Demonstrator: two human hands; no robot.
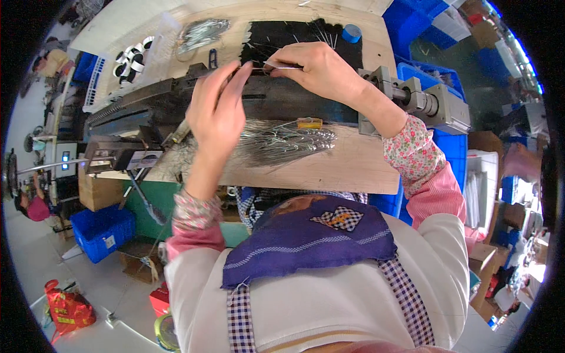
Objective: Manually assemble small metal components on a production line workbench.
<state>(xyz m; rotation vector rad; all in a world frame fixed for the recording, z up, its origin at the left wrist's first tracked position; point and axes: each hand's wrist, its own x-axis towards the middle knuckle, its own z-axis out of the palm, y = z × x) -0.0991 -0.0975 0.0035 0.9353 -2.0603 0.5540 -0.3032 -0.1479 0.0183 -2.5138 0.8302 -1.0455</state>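
My right hand (pixel 318 69) is closed in a pinch on a thin metal wire (pixel 288 68) above the dark metal bar of a bench machine (pixel 282 100). To its left, my left hand (pixel 216 109) is raised over the same bar, slightly blurred, with its fingers bent together. The wire's far end points toward the left fingertips; what they hold is hidden. A heap of thin grey wires (pixel 288 144) lies on the wooden bench (pixel 353 170) nearer to me. Beside the heap's upper edge sits a small yellow piece (pixel 310 123).
Behind the bar lies a black cloth (pixel 259 35) with loose wires and a blue cap (pixel 351 33). A bag of metal parts (pixel 203 34) and a white basket (pixel 97 88) of black-and-white rolls stand left. Metal clamp blocks (pixel 438 106) flank the right side, by blue bins (pixel 412 23).
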